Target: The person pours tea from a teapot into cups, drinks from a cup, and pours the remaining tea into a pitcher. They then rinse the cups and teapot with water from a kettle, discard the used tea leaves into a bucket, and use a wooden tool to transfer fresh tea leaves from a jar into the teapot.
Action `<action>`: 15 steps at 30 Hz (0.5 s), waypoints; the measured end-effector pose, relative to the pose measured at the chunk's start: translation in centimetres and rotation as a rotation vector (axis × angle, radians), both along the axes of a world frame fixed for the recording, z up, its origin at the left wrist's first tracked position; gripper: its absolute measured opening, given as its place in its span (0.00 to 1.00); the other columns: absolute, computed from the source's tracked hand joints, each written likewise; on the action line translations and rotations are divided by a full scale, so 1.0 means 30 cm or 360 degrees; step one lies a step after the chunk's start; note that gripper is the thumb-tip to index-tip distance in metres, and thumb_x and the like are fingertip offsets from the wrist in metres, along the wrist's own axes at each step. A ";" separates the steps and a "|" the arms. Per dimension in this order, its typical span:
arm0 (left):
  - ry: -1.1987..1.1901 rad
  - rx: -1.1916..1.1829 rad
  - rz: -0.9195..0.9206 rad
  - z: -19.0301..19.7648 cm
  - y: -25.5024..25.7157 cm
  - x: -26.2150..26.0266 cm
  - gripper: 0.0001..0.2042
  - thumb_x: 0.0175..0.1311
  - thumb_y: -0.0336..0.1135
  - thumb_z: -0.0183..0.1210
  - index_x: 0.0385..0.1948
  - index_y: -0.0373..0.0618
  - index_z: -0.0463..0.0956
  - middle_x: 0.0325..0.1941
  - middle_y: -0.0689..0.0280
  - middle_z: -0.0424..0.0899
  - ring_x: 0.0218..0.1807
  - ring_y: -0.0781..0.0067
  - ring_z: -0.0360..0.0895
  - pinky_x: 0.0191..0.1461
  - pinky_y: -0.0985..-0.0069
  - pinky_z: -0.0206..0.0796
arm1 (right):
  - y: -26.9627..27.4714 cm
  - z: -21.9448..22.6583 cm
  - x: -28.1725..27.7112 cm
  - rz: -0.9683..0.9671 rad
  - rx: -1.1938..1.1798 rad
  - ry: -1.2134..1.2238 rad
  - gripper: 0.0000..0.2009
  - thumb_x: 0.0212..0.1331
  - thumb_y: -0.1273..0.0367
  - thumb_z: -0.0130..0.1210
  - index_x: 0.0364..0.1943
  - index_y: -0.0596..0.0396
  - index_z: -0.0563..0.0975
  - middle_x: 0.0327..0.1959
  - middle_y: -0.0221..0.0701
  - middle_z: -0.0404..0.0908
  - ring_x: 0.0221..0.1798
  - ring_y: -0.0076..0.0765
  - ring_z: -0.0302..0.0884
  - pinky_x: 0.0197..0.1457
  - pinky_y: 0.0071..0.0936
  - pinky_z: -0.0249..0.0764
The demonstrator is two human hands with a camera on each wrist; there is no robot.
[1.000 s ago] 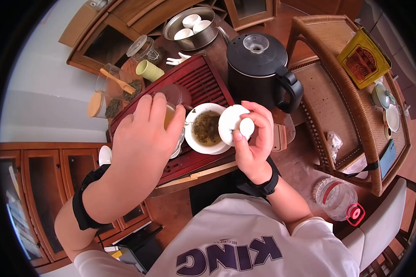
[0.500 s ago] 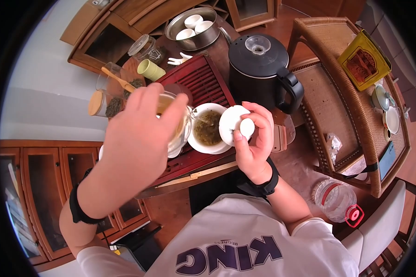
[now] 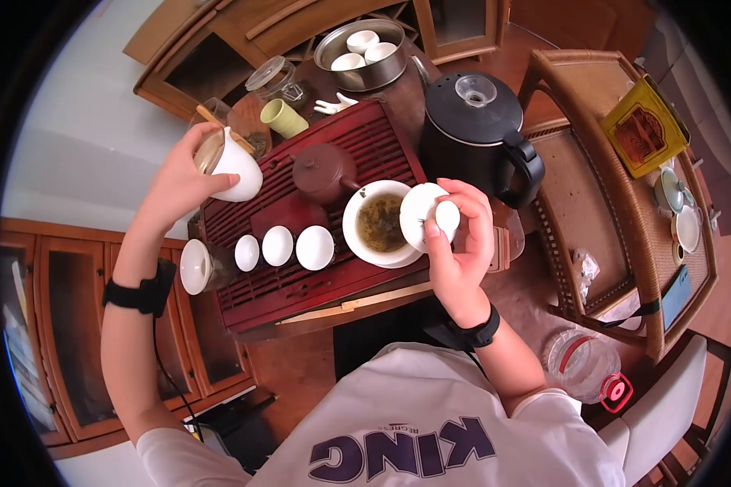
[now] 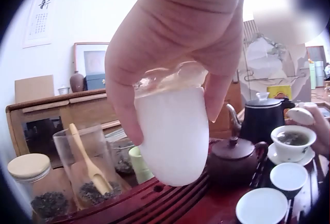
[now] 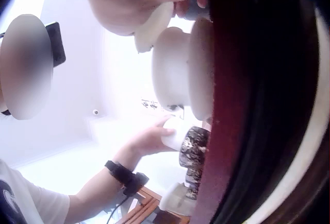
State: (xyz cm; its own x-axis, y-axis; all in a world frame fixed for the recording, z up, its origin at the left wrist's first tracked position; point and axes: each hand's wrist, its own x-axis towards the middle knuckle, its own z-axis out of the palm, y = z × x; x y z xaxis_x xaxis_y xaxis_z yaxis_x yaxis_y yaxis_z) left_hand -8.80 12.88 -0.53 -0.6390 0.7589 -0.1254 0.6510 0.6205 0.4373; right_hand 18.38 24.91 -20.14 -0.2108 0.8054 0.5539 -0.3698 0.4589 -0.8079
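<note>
My left hand [image 3: 173, 188] grips a white pitcher [image 3: 241, 174] with a pointed spout, above the tray's left end. In the left wrist view, thumb and fingers clasp the pitcher [image 4: 174, 136] from either side near its clear-looking rim. With my right hand [image 3: 465, 264] I pinch the knob of a white gaiwan lid [image 3: 417, 213], tilted beside the gaiwan bowl [image 3: 351, 235]. Tea and wet leaves fill that bowl, which rests on a saucer. Three small white cups [image 3: 315, 247] stand in a row between the hands, in front of a brown clay teapot [image 3: 323, 170].
Everything sits on a red slatted tea tray [image 3: 374, 150]. A black kettle [image 3: 455, 114] stands behind my right hand. Jars of dry leaves, a green cup [image 3: 284, 119] and a metal pan [image 3: 365, 77] line the back. A wicker shelf [image 3: 633, 227] is at right.
My left hand has swung left from beside the gaiwan with the pitcher, uncovering the small cups and teapot. My right hand keeps its hold on the lid.
</note>
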 end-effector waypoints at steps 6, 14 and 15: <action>0.0187 -0.0190 0.0031 -0.072 -0.049 -0.084 0.37 0.47 0.32 0.71 0.64 0.42 0.66 0.56 0.52 0.77 0.59 0.57 0.76 0.65 0.66 0.66 | 0.065 0.129 0.002 0.0178 0.0247 -0.0373 0.15 0.49 0.72 0.67 0.43 0.57 0.80 0.51 0.40 0.80 0.52 0.47 0.78 0.56 0.38 0.75; 0.0158 -0.0324 -0.0023 -0.147 -0.037 -0.064 0.38 0.46 0.38 0.73 0.64 0.43 0.66 0.57 0.43 0.74 0.61 0.43 0.74 0.64 0.60 0.66 | 0.062 0.195 -0.058 0.0175 0.0768 -0.0839 0.14 0.48 0.69 0.67 0.41 0.55 0.82 0.48 0.38 0.82 0.53 0.50 0.78 0.57 0.43 0.75; 0.0078 -0.0336 -0.0017 -0.150 -0.034 -0.056 0.38 0.47 0.36 0.73 0.63 0.44 0.65 0.58 0.45 0.71 0.63 0.44 0.71 0.67 0.61 0.63 | 0.061 0.188 -0.059 0.0197 0.0772 -0.0857 0.14 0.48 0.69 0.67 0.41 0.55 0.82 0.47 0.38 0.83 0.52 0.50 0.78 0.57 0.43 0.75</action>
State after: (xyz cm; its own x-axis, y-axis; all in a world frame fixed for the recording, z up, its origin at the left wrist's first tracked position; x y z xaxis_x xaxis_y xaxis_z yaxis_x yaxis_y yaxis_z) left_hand -10.49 11.86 -5.03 -0.6406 0.7256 -0.2512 0.6751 0.6881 0.2660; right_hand 16.61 26.74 -14.48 -0.6276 0.4487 0.6362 -0.0512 0.7917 -0.6088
